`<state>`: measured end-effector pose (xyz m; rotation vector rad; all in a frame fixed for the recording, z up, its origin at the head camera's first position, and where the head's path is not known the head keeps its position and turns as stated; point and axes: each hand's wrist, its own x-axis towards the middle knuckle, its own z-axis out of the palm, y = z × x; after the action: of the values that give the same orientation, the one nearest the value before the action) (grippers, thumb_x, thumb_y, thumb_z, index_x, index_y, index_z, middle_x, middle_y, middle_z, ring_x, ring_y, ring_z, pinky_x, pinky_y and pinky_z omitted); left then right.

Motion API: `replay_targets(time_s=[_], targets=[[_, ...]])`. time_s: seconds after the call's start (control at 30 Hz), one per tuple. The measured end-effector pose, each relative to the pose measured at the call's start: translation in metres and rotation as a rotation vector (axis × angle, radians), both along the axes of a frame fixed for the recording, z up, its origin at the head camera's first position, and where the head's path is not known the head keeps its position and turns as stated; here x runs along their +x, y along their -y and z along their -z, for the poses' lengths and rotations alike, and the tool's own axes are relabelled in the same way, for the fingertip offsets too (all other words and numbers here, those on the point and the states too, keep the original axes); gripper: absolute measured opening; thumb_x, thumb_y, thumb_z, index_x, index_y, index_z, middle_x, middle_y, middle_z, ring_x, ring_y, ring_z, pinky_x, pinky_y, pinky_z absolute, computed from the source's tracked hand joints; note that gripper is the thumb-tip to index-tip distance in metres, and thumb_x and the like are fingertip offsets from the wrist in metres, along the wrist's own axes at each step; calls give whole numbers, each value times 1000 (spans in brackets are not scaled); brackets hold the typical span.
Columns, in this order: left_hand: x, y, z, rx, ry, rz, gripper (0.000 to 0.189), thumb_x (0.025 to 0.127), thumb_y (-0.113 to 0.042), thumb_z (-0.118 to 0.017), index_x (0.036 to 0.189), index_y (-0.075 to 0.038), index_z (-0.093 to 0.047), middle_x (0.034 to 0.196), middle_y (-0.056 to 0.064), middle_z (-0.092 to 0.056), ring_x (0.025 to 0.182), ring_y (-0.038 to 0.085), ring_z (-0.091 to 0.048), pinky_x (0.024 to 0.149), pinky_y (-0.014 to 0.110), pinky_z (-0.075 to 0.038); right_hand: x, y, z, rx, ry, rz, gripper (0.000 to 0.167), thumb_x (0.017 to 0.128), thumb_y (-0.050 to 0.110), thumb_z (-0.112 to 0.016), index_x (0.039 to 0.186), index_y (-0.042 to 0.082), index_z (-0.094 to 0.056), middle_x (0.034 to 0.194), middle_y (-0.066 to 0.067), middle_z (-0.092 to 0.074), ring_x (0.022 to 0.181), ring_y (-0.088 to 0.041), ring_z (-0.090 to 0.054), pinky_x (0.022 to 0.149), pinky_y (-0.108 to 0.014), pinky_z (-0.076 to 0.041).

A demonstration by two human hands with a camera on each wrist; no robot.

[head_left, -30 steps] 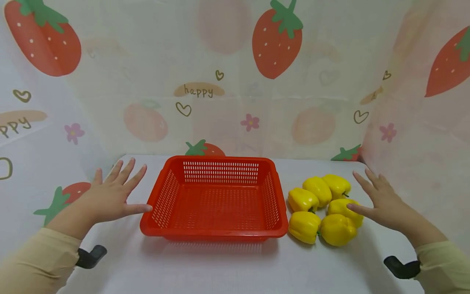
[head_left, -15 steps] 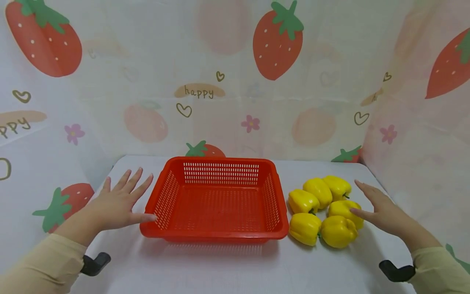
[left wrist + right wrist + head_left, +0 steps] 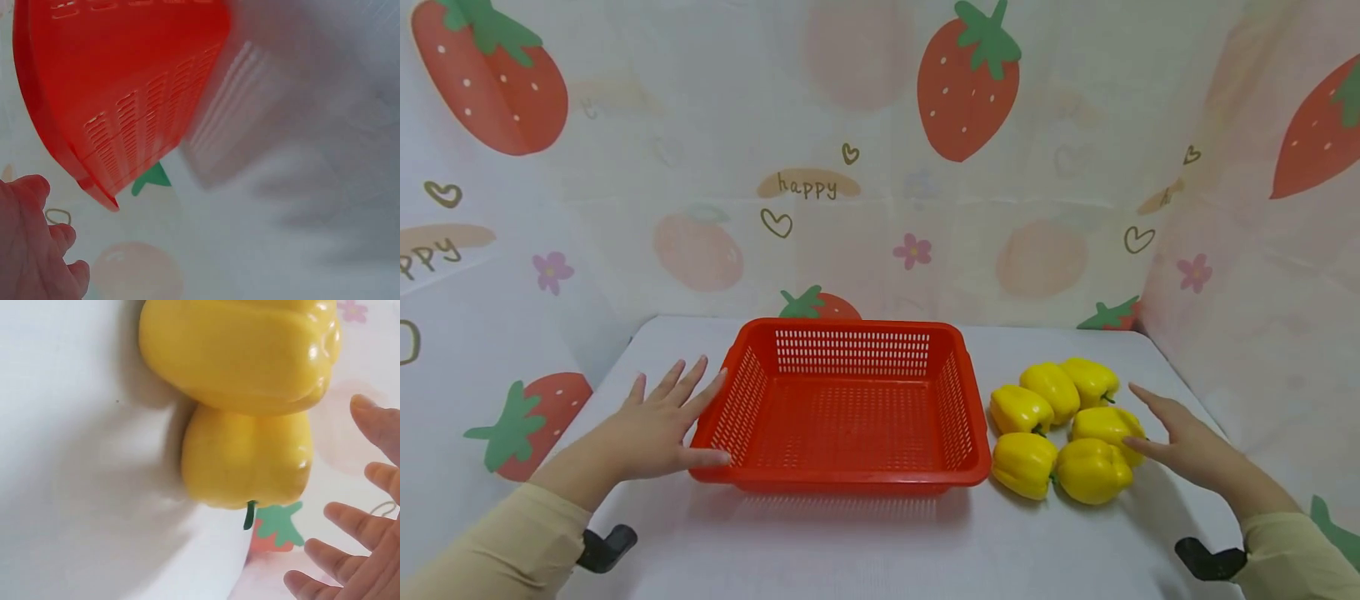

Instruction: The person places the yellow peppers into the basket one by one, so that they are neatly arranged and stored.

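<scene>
A red plastic basket (image 3: 842, 477) with slotted walls stands at the middle of the table, nothing inside it. Several yellow bell peppers (image 3: 1092, 471) lie in a cluster at its right. My left hand (image 3: 655, 433), fingers spread, hovers by the basket's left side, its thumb overlapping the near left corner in the head view. Over on the right, my right hand (image 3: 1187, 446) has its fingers extended beside the peppers, the thumb overlapping one of them. The right wrist view shows two peppers (image 3: 247, 459) close by, with spread fingers (image 3: 350, 525) apart from them. Neither hand holds anything.
The table (image 3: 880, 550) has a white cover. Curtain-like walls (image 3: 880, 108) printed with strawberries rise behind and at both sides. A black wrist mount (image 3: 608, 548) sticks out from the left sleeve, another black mount (image 3: 1210, 558) from the right.
My left hand has moved right and down towards the basket's left side. My right hand has lowered beside the peppers. Basket and peppers have stayed in place.
</scene>
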<state>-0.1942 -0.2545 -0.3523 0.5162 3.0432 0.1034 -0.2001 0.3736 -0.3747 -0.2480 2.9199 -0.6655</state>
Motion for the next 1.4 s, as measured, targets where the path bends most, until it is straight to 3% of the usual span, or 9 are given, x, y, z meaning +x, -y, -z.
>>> replay_targets(time_s=[0.23, 0.5, 0.87, 1.13, 1.4], targets=[[-1, -2, 7, -6, 1, 5, 112, 62, -82, -49, 147, -15, -20, 152, 16, -9, 135, 42, -3, 100, 69, 0, -1, -8, 13, 35, 32, 21, 87, 83, 50, -60, 143, 2, -21, 133, -33, -34, 117, -52, -32, 87, -69, -30], [1, -7, 9, 9, 16, 18, 113, 62, -81, -51, 147, -14, -18, 152, 16, -9, 135, 42, -4, 101, 69, 0, -5, -9, 23, 51, 46, 38, 81, 84, 49, -60, 138, -4, -30, 132, -33, -34, 109, -49, -44, 80, -58, -45], [2, -7, 12, 23, 31, 26, 115, 63, -80, -52, 146, -7, -18, 152, 16, -11, 135, 42, -8, 102, 67, -5, -8, -12, 26, 92, -19, 54, 55, 84, 19, -64, 130, -2, -43, 128, -30, -43, 105, -47, -48, 77, -55, -48], [0, -7, 14, 22, 40, 51, 116, 65, -80, -50, 145, -2, -17, 151, 17, -15, 136, 39, -10, 103, 65, -6, -14, -12, 28, 139, -33, 80, 50, 84, 15, -64, 127, -3, -46, 125, -30, -45, 103, -46, -49, 79, -57, -46], [0, -6, 17, 28, 47, 64, 115, 67, -77, -52, 145, 0, -15, 150, 18, -15, 136, 38, -11, 105, 62, -10, -20, -16, 29, 107, -23, 99, 45, 86, 16, -61, 125, -3, -47, 117, -30, -51, 92, -40, -56, 71, -48, -51]])
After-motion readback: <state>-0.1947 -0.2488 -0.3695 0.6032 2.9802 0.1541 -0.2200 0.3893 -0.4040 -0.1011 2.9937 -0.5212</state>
